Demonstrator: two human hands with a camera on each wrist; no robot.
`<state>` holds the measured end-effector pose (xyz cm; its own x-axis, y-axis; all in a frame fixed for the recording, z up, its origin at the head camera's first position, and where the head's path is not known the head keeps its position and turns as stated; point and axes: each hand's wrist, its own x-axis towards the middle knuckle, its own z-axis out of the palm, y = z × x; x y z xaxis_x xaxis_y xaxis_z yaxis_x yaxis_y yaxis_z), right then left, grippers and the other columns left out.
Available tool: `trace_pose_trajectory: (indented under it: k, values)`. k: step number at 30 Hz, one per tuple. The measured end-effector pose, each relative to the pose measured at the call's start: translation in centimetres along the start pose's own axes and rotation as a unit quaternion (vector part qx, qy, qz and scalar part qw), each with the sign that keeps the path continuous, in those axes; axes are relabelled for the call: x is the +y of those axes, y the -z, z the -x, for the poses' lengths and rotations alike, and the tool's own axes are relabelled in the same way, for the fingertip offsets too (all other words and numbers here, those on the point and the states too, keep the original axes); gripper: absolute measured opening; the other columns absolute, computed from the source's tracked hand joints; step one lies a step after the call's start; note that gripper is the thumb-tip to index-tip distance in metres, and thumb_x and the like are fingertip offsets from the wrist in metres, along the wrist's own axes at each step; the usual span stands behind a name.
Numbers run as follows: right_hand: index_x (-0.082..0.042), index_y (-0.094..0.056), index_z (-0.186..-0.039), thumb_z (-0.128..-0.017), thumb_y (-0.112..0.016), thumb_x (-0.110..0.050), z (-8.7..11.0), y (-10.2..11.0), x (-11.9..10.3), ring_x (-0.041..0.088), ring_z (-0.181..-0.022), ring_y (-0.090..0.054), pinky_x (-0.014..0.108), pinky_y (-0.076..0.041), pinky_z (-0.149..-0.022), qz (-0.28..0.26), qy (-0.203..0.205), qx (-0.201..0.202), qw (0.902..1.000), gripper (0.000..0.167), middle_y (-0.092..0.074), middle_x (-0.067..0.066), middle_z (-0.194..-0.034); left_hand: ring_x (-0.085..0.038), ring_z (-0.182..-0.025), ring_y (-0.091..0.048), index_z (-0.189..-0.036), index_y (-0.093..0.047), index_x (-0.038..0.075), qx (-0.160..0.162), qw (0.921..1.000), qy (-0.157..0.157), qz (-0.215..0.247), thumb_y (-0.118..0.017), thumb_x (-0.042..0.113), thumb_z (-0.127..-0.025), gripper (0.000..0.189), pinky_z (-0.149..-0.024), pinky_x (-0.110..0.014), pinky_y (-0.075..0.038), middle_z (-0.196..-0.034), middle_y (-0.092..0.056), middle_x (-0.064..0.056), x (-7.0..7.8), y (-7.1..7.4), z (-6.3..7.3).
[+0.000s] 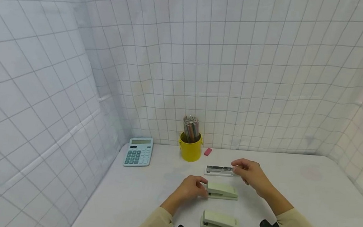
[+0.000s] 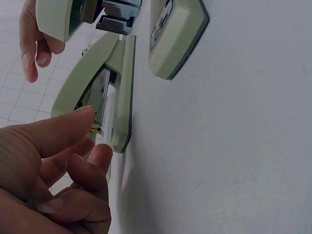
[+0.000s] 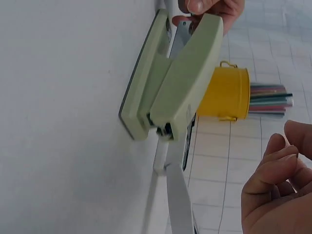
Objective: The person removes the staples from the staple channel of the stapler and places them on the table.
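Three staplers lie one behind another on the white table. The rear one is a white stapler (image 1: 216, 173) with its metal magazine exposed. Ahead of it stand a middle green stapler (image 1: 223, 190) and a nearer green stapler (image 1: 221, 221). My left hand (image 1: 191, 187) is at the left end of the middle stapler, fingers loosely bent; contact is unclear. In the left wrist view, nothing shows gripped by the left hand (image 2: 63, 170). At the right end of the white stapler is my right hand (image 1: 250, 173). The right wrist view shows the right hand (image 3: 275, 185) with loosely curled fingers and nothing held.
A yellow bucket (image 1: 190, 152) of pencils (image 1: 191, 127) stands at the back, with a pink eraser (image 1: 208, 152) beside it. A light blue calculator (image 1: 138, 152) lies at the back left. Grid-patterned white cloth (image 1: 220, 77) hangs behind the table.
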<state>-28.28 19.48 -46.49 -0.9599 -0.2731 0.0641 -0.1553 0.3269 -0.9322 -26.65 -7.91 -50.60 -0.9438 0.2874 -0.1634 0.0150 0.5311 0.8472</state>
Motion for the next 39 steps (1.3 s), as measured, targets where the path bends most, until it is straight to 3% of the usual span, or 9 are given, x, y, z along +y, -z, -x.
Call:
trace_pose_trajectory:
  k: [4,8,12,15,18,21,27,32,39]
  values:
    - [0.002,-0.066,-0.121,-0.097,-0.068,-0.018,-0.5,-1.9,-0.4,0.015,-0.071,-0.051,0.029,-0.046,-0.061,0.044,0.009,-0.01,0.9989,0.032,-0.063,0.006,-0.09,-0.015,-0.07,-0.055,-0.115,-0.073,0.009,-0.002,0.9997,-0.003,-0.023,-0.086,0.013,-0.081,0.036,-0.063,-0.027,-0.046,-0.079,-0.063,0.0,0.0,-0.5,-0.2]
    - [0.0,-0.069,-0.118,-0.093,-0.072,-0.018,-1.0,-3.8,-0.6,0.021,-0.091,-0.057,0.036,-0.05,-0.078,0.099,0.023,-0.028,0.9945,0.031,-0.067,0.006,-0.101,-0.012,-0.065,-0.054,-0.114,-0.073,0.006,0.001,0.9983,-0.01,-0.057,-0.085,0.011,-0.081,0.036,-0.061,-0.025,-0.045,-0.074,-0.061,0.002,0.1,-0.8,-0.2]
    - [-0.004,-0.072,-0.118,-0.089,-0.077,-0.021,-1.2,-5.4,-0.6,0.025,-0.107,-0.058,0.047,-0.048,-0.094,0.143,0.022,-0.067,0.9871,0.034,-0.068,0.008,-0.115,-0.01,-0.062,-0.051,-0.109,-0.074,0.004,0.007,0.9971,-0.021,-0.072,-0.085,0.008,-0.079,0.032,-0.059,-0.024,-0.042,-0.07,-0.059,0.004,0.1,-1.1,-0.2]
    - [-0.005,-0.072,-0.118,-0.087,-0.079,-0.023,-1.3,-6.2,-0.6,0.028,-0.112,-0.059,0.054,-0.047,-0.098,0.163,0.026,-0.093,0.9819,0.037,-0.069,0.008,-0.117,-0.01,-0.06,-0.049,-0.104,-0.074,0.004,0.016,0.9975,-0.019,-0.067,-0.086,0.005,-0.077,0.029,-0.057,-0.025,-0.039,-0.067,-0.058,0.003,0.0,-1.4,-0.2]
    - [-0.004,-0.073,-0.118,-0.085,-0.08,-0.025,-1.4,-6.6,-0.7,0.028,-0.111,-0.06,0.055,-0.048,-0.097,0.165,0.033,-0.106,0.9801,0.04,-0.07,0.006,-0.116,-0.011,-0.059,-0.048,-0.102,-0.074,0.005,0.025,0.9975,-0.018,-0.063,-0.086,0.005,-0.076,0.029,-0.056,-0.025,-0.038,-0.066,-0.057,0.003,-0.2,-1.6,-0.2]
    - [-0.005,-0.073,-0.116,-0.083,-0.082,-0.027,-1.8,-7.0,-0.5,0.025,-0.11,-0.061,0.053,-0.049,-0.096,0.169,0.051,-0.122,0.9768,0.041,-0.071,0.003,-0.114,-0.01,-0.057,-0.047,-0.096,-0.074,0.006,0.034,0.9961,-0.042,-0.07,-0.086,0.005,-0.074,0.025,-0.055,-0.025,-0.037,-0.063,-0.055,0.004,-0.4,-1.7,-0.3]
    - [-0.011,-0.077,-0.104,-0.08,-0.083,-0.02,-2.1,-8.0,-0.3,0.014,-0.088,-0.055,0.03,-0.045,-0.075,0.215,0.105,-0.156,0.9585,0.027,-0.071,-0.008,-0.096,-0.009,-0.058,-0.046,-0.088,-0.072,0.007,0.036,0.9937,-0.069,-0.08,-0.085,0.003,-0.074,0.019,-0.057,-0.025,-0.036,-0.061,-0.053,0.006,-0.6,-1.6,-0.4]
    - [-0.011,-0.077,-0.103,-0.081,-0.083,-0.018,-1.8,-8.0,-0.8,0.015,-0.087,-0.054,0.029,-0.045,-0.071,0.226,0.092,-0.149,0.9582,0.023,-0.069,-0.006,-0.096,-0.008,-0.058,-0.046,-0.09,-0.074,0.008,0.042,0.9947,-0.06,-0.073,-0.087,0.005,-0.074,0.021,-0.057,-0.024,-0.036,-0.06,-0.054,0.007,-0.5,-1.5,-0.5]
    - [-0.011,-0.074,-0.109,-0.083,-0.083,-0.023,-1.7,-6.9,-1.5,0.014,-0.09,-0.056,0.034,-0.047,-0.078,0.24,0.083,-0.126,0.9589,0.03,-0.069,-0.004,-0.105,-0.009,-0.058,-0.049,-0.096,-0.076,0.007,0.04,0.9958,-0.035,-0.074,-0.086,0.005,-0.075,0.023,-0.056,-0.025,-0.038,-0.063,-0.057,0.004,-0.2,-1.6,-0.4]
